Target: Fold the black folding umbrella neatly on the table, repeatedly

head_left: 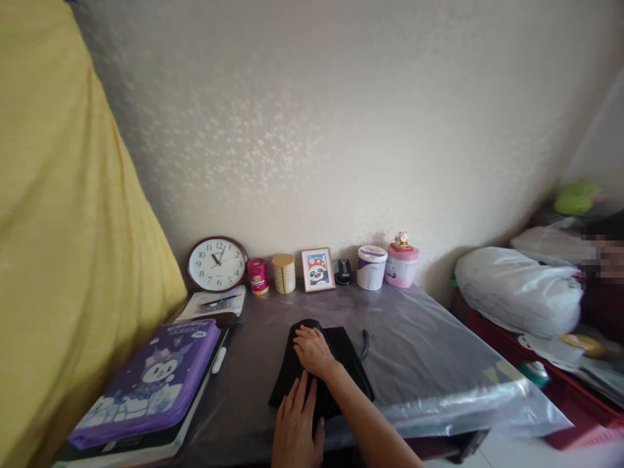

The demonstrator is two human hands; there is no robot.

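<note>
A folded piece of black cloth (pixel 341 351) lies near the front of the table; its exact kind does not show. My right hand (pixel 313 351) rests on its upper part, palm down, with the fingers stretched toward the left. Lower down, my left hand (pixel 297 413) lies flat against the near part of the cloth, fingers pointing away from me. Neither hand grips anything. A short dark strap or cord (pixel 364 344) sticks out beside the cloth's right edge.
Plastic film covers the table (pixel 419 351). At left are a purple cartoon case (pixel 156 383) and a white marker (pixel 219 360). A clock (pixel 218 264), tins, a panda picture (pixel 318 270) and tubs line the wall. Bulky white bags (pixel 521 289) and a person are at right.
</note>
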